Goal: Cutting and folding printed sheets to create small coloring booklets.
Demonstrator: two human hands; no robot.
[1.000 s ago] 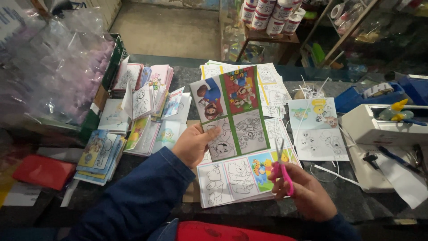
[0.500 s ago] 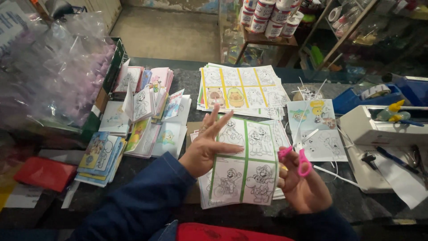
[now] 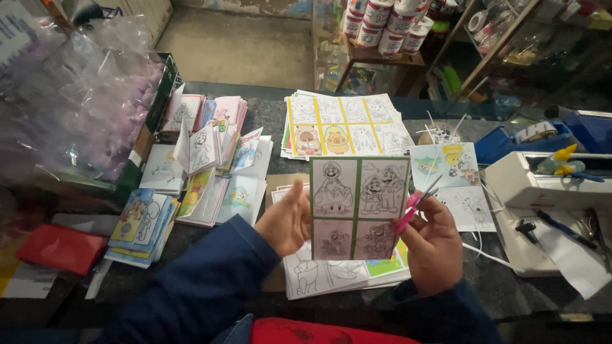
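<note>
Plastic bags (image 3: 76, 95) bulge at the far left of the dark counter (image 3: 268, 108), with a red packet (image 3: 60, 246) lying below them and small stacks of picture cards (image 3: 210, 153) spread just to their right. Near the middle, the left hand (image 3: 285, 220), in a blue sleeve, grips the left edge of an upright sheet (image 3: 358, 207) printed with four black-and-white cartoon panels divided by green borders. That sheet stands above a flat pile of colouring pages (image 3: 331, 274) on the counter, and farther back lies another pile with yellow borders (image 3: 344, 127). At the sheet's right edge the right hand (image 3: 433, 245) is closed around pink-handled scissors (image 3: 414, 205), whose blades point up and to the right, touching or just beside the paper's edge. Beyond it lie a loose cartoon page (image 3: 456, 181), a white machine (image 3: 542, 204) and a blue tape dispenser (image 3: 535, 137).
</note>
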